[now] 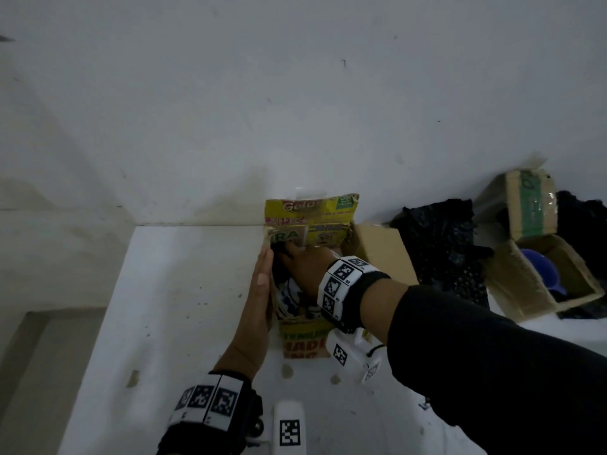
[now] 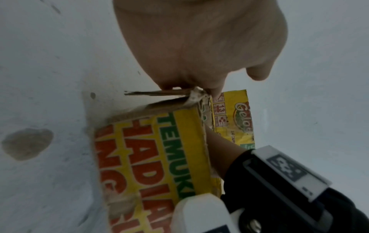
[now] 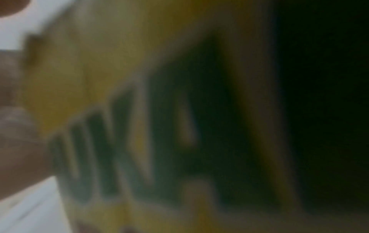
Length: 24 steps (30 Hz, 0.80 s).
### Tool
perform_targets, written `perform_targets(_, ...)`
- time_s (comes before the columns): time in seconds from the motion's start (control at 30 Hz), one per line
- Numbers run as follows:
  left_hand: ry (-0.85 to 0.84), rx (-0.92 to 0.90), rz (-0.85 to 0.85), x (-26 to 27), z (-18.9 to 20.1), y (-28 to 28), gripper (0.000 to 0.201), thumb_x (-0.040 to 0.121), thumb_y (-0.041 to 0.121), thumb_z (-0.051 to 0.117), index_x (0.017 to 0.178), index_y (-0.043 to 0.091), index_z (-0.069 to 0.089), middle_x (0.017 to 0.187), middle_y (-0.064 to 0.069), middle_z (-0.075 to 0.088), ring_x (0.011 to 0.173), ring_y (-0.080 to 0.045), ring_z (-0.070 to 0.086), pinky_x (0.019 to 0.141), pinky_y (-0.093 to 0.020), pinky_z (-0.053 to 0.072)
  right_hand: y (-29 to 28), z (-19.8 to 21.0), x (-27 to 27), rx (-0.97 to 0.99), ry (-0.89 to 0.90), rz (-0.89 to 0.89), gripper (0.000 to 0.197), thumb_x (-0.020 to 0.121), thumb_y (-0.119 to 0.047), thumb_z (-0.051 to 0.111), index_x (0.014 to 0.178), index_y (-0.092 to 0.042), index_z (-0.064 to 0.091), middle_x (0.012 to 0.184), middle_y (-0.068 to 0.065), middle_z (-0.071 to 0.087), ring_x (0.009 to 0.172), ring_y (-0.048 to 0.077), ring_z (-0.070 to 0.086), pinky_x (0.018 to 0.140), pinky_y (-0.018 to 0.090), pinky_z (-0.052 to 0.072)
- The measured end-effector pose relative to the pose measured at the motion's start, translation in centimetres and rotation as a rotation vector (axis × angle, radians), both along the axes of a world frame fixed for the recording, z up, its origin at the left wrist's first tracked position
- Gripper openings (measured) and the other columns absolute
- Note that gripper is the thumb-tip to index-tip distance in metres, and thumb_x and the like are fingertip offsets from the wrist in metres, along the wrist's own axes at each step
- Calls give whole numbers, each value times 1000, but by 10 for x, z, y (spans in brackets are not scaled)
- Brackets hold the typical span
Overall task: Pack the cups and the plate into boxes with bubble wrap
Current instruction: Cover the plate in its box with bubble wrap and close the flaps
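The left hand [image 1: 259, 297] lay flat, fingers straight, against the yellow box's [image 1: 307, 339] left wall on the white floor [image 1: 184, 290]. The right hand [image 1: 305, 261] reached inside; its grip was hidden.

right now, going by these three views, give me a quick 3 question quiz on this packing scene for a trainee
1. True or false: the left hand lies flat, fingers straight, against the outside wall of the yellow box.
2. Multiple choice: where does the right hand reach? A) into the yellow box; B) into the brown box that holds the blue cup; C) onto the black bubble wrap.
3. Fill the blank: the right wrist view is too ____ to show what the fingers hold.

Key: 1 true; 2 A; 3 blurred.
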State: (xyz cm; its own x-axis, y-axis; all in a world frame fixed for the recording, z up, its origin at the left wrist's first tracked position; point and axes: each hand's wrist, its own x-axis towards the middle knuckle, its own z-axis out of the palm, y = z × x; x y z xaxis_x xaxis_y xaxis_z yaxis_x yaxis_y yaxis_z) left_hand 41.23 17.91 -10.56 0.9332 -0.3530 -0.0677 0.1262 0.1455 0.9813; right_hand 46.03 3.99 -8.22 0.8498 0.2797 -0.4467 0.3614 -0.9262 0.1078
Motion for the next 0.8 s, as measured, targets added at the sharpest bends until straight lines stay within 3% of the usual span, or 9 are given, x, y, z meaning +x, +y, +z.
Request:
perform_targets(0.2,58,-80,-10,4,-2,0,60,89,47,21,146,28,21,153,15,23,137,3,26,115,-29,25,-1,0,3,101,91,-33,95,77,-36,67,149,-14,9,152,14,15,115,37,48,80,36,44)
perform_targets(0.3,39,-68,4,6,-7,-1,60,88,52,24,144,29,22,153,15,22,137,3,25,115,-26,25,2,1,6,67,125,-27,87,85,-39,60,150,-16,8,155,13,7,122,39,43,85,41,43)
perform_targets(0.4,10,-55,-2,5,-10,0,66,81,61,29,141,34,23,153,15,20,139,1,22,117,-32,21,8,-5,10,59,59,-24,78,87,-41,56,148,-17,13,151,11,14,125,40,36,92,46,42)
perform_targets(0.6,-34,-6,-25,3,-5,-2,81,73,81,33,140,38,18,154,17,13,139,8,16,114,-15,22,1,-16,9,100,22,-33,97,69,-37,75,145,-12,21,143,13,26,120,41,41,82,47,50)
perform_targets(0.7,-30,-8,-18,2,-6,-4,72,81,69,29,143,34,16,154,17,15,138,7,17,116,-22,21,-3,-15,5,46,23,-22,104,68,-38,77,146,-8,15,142,15,29,120,38,43,80,44,49)
perform_targets(0.8,2,-18,1,2,-5,-4,60,88,49,23,144,30,16,154,16,16,138,6,19,118,-27,21,-3,-12,5,56,33,-33,107,67,-34,79,148,-11,12,145,13,26,105,37,54,78,42,49)
